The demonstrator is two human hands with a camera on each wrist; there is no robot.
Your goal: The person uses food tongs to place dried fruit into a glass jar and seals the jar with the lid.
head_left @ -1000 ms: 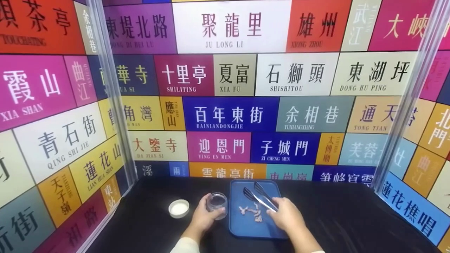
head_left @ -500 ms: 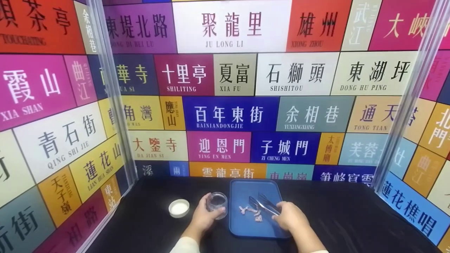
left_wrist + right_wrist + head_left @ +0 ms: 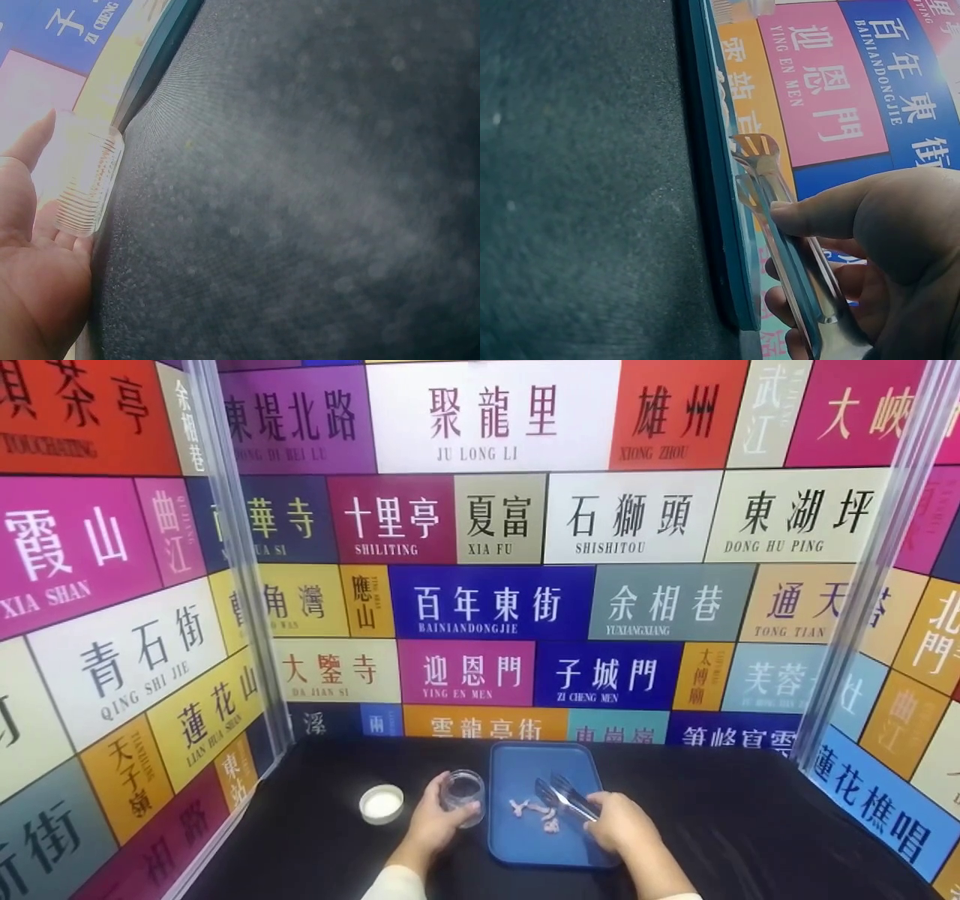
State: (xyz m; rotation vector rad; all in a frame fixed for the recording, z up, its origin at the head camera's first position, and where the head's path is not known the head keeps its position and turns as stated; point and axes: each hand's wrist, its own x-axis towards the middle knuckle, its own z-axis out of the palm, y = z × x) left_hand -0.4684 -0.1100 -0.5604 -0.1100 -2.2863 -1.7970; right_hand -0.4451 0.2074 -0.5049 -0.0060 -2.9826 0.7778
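Observation:
My left hand (image 3: 435, 814) grips a clear jar (image 3: 465, 795) by its side, left of the blue tray (image 3: 517, 847). In the left wrist view the ribbed wall of the jar (image 3: 86, 180) shows between thumb and fingers. My right hand (image 3: 621, 821) holds metal tongs (image 3: 576, 802), thumb on one arm and fingers curled round the other. The slotted tips of the tongs (image 3: 757, 146) stand slightly apart over the tray, close to several small pale, pinkish pieces (image 3: 551, 819). Whether the tips touch a piece, I cannot tell.
A round white lid (image 3: 382, 804) lies on the black tablecloth (image 3: 315, 840), left of the jar. Printed panels with Chinese lettering (image 3: 491, 604) rise behind and on both sides. Clear posts (image 3: 855, 577) stand at the two back corners.
The right hand has shifted slightly right, and the tongs' tips have come down toward the pale pieces and closer together. The left hand and the jar have stayed in place.

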